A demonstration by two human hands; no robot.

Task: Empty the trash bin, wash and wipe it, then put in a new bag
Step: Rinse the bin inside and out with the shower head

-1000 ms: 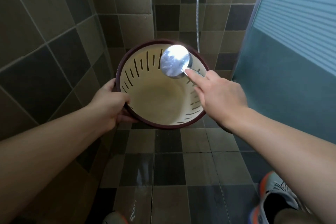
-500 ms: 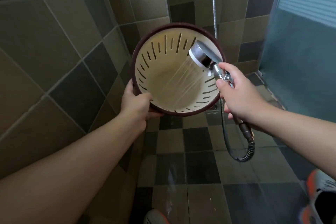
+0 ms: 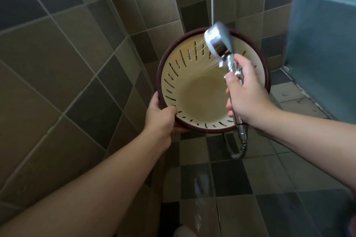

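Over the tiled shower floor [image 3: 227, 181], in the corner where two tiled walls [image 3: 63, 67] meet, the trash bin [image 3: 198, 100] is held tipped on its side with its mouth turned toward the camera — a posture that seems chosen so the spray can reach the inner wall and the water can drain out rather than pool. It sits at the middle of the view, clear of the floor. The left hand [image 3: 160, 119] grips the dark rim at about 7 o'clock on the bin's mouth, thumb hooked inside over the edge and the fingers hidden behind the outside, which steadies the bin and would let it be turned. The right hand [image 3: 248, 94] is wrapped around the chrome handle of the shower head [image 3: 219, 43], fingers curled round it, thumb lying along the handle. The head sits at about 1 o'clock on the rim, its face angled down and left into the bin, and fine streaks of water cross the cream interior toward the slotted wall — the washing step, by my reading, with no rubbish visible inside. The hose [image 3: 239, 152] loops down below the right hand at 6 o'clock of it. Wet streaks glisten on the floor tiles below, and a frosted panel [image 3: 323, 48] stands at 3 o'clock.
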